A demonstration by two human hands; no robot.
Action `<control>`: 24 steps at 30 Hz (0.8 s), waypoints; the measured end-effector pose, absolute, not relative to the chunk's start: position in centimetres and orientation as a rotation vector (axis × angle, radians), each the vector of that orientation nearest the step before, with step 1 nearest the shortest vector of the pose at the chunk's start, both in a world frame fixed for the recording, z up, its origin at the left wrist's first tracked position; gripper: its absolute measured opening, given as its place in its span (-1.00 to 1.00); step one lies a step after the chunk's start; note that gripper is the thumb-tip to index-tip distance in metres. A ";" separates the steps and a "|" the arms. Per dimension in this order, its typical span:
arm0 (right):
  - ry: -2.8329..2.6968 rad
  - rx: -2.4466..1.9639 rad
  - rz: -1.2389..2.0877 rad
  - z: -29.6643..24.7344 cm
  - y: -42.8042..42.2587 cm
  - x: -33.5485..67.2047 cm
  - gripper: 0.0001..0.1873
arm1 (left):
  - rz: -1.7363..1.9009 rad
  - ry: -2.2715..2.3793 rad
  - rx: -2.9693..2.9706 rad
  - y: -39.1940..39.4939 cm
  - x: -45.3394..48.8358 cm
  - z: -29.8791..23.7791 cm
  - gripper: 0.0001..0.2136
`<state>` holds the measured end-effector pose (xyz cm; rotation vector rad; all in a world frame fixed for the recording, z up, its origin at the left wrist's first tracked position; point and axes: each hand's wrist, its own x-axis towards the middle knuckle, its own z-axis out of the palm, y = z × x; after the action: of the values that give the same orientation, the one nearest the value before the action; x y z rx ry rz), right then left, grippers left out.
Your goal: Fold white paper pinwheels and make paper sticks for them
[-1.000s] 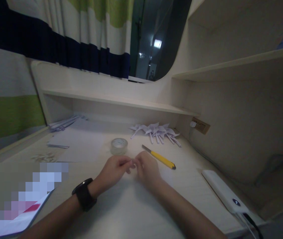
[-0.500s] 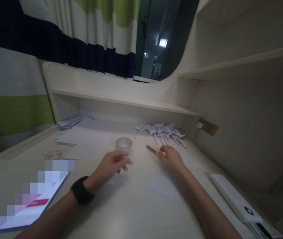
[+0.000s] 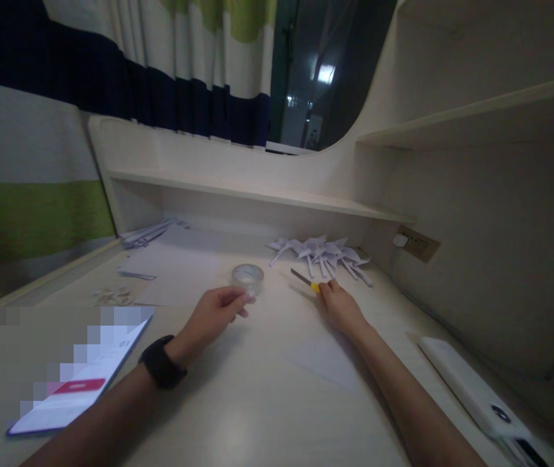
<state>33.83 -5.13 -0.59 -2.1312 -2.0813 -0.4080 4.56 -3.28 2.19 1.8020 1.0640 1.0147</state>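
My left hand (image 3: 221,308), with a black band at the wrist, is pinched shut just in front of a roll of clear tape (image 3: 248,275). A small, see-through whitish bit shows at its fingertips and looks like a piece of clear tape (image 3: 250,298). In my right hand (image 3: 340,305) is a utility knife (image 3: 314,287) with a yellow handle; its grey blade points to the far left, above the desk. A thin white paper sheet (image 3: 323,360) lies below the right hand. Several folded paper pinwheels (image 3: 320,253) are heaped behind the knife.
White paper sheets (image 3: 174,266) and rolled paper sticks (image 3: 148,233) lie at the back left. Small pale pieces (image 3: 111,296) sit near a lit tablet (image 3: 87,383). At right are a long white device (image 3: 462,383) and a plugged wall socket (image 3: 418,243). A shelf (image 3: 257,194) overhangs the back.
The view has shifted slightly. My right hand has the knife lifted a little, showing more of its yellow handle. My left hand stays pinched close to the tape roll.
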 end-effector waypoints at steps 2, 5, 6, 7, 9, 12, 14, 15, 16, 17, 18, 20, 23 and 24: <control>-2.085 -1.992 -0.513 0.1 -5.7 32.5 -0.67 | 1.058 1.106 1.770 -3.1 4.3 2.2 -0.73; -2.181 -1.754 -0.591 0.8 -7.1 29.7 -0.56 | 1.111 1.137 1.709 -2.7 3.8 2.1 -0.74; -2.232 -1.681 -0.598 0.9 -7.7 28.8 -0.54 | 1.121 1.138 1.691 -2.5 3.7 2.0 -0.74; -2.293 -1.610 -0.592 1.0 -8.2 27.9 -0.53 | 1.131 1.142 1.675 -2.3 3.6 1.9 -0.74; -2.372 -1.522 -0.592 0.9 -9.0 26.7 -0.52 | 1.143 1.164 1.653 -2.0 3.4 1.6 -0.75; -2.418 -1.507 -0.608 0.6 -9.4 25.9 -0.52 | 1.143 1.175 1.665 -1.7 3.4 1.3 -0.75; -2.423 -1.529 -0.614 0.5 -9.4 25.9 -0.52 | 1.146 1.153 1.690 -1.7 3.3 1.3 -0.74; -2.424 -1.538 -0.614 0.5 -9.3 26.0 -0.52 | 1.149 1.148 1.704 -1.7 3.3 1.2 -0.73; -2.424 -1.545 -0.612 0.5 -9.3 26.0 -0.52 | 1.149 1.152 1.717 -1.7 3.3 1.2 -0.72; -2.425 -1.548 -0.611 0.6 -9.3 26.1 -0.52 | 1.144 1.159 1.731 -1.7 3.3 1.2 -0.72; -2.426 -1.547 -0.612 0.6 -9.3 26.1 -0.52 | 1.137 1.166 1.748 -1.6 3.3 1.1 -0.72; -2.424 -1.541 -0.616 0.7 -9.4 26.1 -0.51 | 1.120 1.174 1.784 -1.4 3.2 0.9 -0.72; -2.429 -1.538 -0.642 0.7 -9.5 26.1 -0.49 | 1.096 1.187 1.824 -1.1 3.2 0.5 -0.72; -2.436 -1.543 -0.653 0.6 -9.5 26.1 -0.47 | 1.089 1.196 1.835 -0.9 3.2 0.4 -0.72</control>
<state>26.08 -9.45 0.63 -1.5433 -2.4358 -0.6532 3.18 -0.95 0.37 1.8354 1.1959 1.0888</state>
